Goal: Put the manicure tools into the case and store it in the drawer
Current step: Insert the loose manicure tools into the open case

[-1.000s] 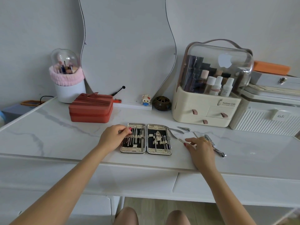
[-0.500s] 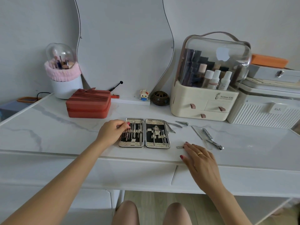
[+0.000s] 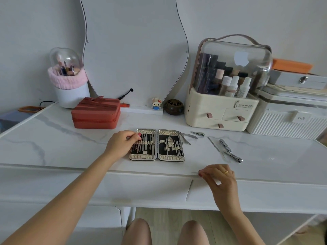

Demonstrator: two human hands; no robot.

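The right hand (image 3: 219, 179) has slid to the table edge (image 3: 159, 173), pinching something too thin to identify.

I see a red zip box (image 3: 96, 114) near the counter's back left, cream cosmetics organiser (image 3: 221, 110) back right, wavy mirror (image 3: 134, 50) between them, white ribbed box (image 3: 288, 121) at the right edge.

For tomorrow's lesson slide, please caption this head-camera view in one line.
Left hand touches the open manicure case on the marble table; right hand pinches a thin tool at the edge.
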